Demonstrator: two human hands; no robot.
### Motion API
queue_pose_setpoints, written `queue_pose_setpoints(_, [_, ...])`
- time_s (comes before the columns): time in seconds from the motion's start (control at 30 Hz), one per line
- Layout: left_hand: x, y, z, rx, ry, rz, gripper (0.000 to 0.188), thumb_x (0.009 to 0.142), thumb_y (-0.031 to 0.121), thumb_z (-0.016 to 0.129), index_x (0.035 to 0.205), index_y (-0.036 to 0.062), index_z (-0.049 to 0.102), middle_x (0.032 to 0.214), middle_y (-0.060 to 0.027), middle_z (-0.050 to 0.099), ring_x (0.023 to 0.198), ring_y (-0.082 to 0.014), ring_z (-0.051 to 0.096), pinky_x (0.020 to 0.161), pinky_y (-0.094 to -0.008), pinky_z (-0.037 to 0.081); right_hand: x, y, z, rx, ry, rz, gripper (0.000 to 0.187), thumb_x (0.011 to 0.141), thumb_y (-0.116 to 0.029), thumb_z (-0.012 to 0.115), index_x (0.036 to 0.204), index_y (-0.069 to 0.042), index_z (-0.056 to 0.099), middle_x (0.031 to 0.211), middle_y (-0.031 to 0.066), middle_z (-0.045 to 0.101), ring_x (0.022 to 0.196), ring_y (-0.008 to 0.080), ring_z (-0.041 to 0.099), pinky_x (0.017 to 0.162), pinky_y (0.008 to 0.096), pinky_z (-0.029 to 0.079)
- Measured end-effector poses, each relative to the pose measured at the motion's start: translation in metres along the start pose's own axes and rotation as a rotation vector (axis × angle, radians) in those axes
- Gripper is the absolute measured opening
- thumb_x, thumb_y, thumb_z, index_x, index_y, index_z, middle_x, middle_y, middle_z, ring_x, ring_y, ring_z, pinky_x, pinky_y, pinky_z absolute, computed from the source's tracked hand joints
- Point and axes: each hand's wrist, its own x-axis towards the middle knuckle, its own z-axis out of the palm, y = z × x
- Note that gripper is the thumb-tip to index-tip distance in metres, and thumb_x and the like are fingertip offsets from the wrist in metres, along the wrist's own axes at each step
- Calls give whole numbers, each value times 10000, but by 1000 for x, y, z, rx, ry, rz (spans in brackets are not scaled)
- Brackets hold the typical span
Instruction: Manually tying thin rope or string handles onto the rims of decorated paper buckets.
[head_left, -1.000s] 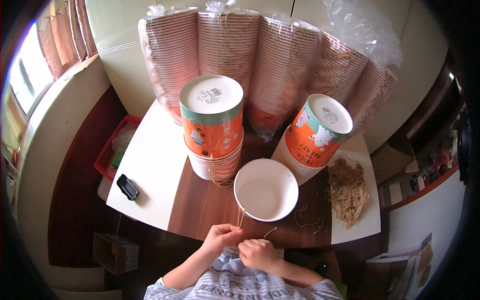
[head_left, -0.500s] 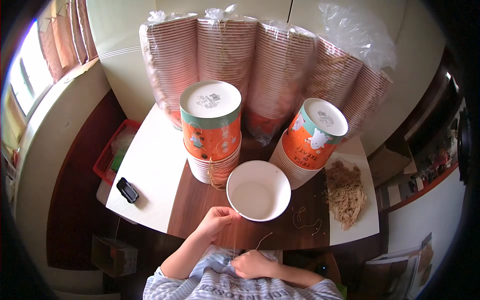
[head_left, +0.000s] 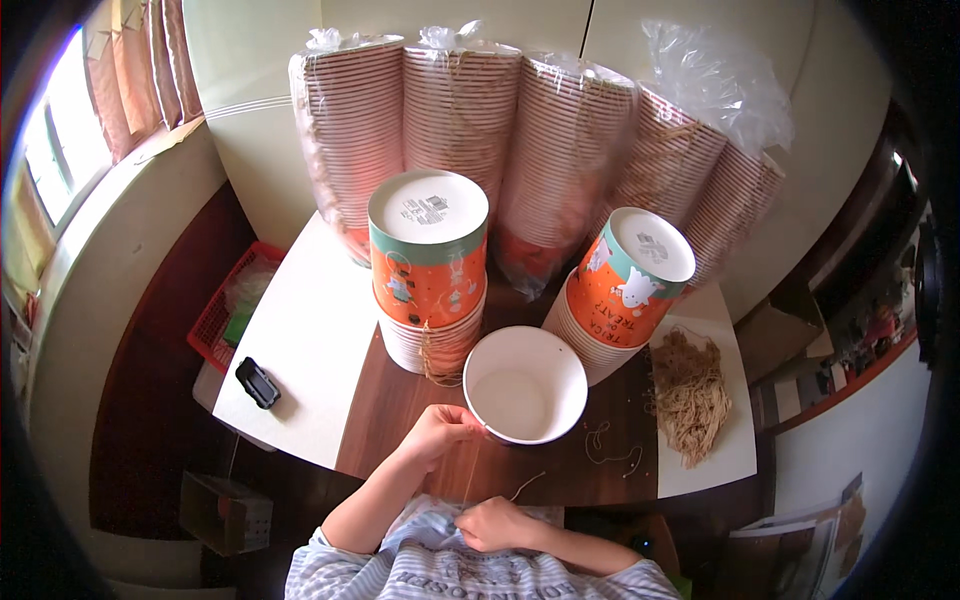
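White round bucket (head_left: 525,385): my left hand (head_left: 440,433) pinched its rim, my right hand (head_left: 495,525) curled closed on thin tan string (head_left: 527,486).

Glaring window (head_left: 75,135) at left, soft daylight, bent edges, black corners

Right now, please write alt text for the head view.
A person's left hand touches the near rim of an open bucket, white inside; the right hand, near the body, appears closed on a string. Behind stand two stacks of upside-down orange buckets and bagged stacks, with tangled twine at right.
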Motion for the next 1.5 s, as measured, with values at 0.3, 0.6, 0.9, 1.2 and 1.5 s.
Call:
queue_pose_setpoints(0.3, [1,5,4,197,-49,63,103,768,95,656,766,0,617,781,-53,636,722,-99,578,674,-230,459,-3,9,21,-53,21,126,210,749,-229,503,716,-48,603,701,144,621,649,317,617,570,440,493])
queue_pose_setpoints(0.6, [-10,57,9,1401,327,879,419,677,47,585,1088,125,559,1139,-75,503,898,-251,501,779,-345,435,-46,36,56,-48,-464,212,230,748,-202,506,783,-25,649,832,174,635,809,320,612,640,446,484])
queue_pose_setpoints(0.9, [10,59,-12,1668,-75,1108,278,652,130,586,925,110,634,1108,-8,551,889,-205,496,756,-328,442,-78,40,-7,372,-660,-26,315,862,-284,417,876,-50,627,792,102,629,708,260,586,631,357,436])
queue_pose_setpoints(1.2, [-54,15,75,1249,-351,1120,238,661,83,604,894,43,584,858,-43,587,756,-175,583,615,-261,510,-79,5,-121,2089,503,-558,340,917,-351,389,757,-75,508,524,8,399,428,99,308,432,246,249])
queue_pose_setpoints(1.5, [-49,48,67,544,-207,440,233,907,142,444,1010,7,603,836,-60,635,676,-105,566,627,-252,467,-42,4,-156,2124,761,-652,283,932,-290,345,765,-88,452,514,-13,321,402,89,231,421,246,188])
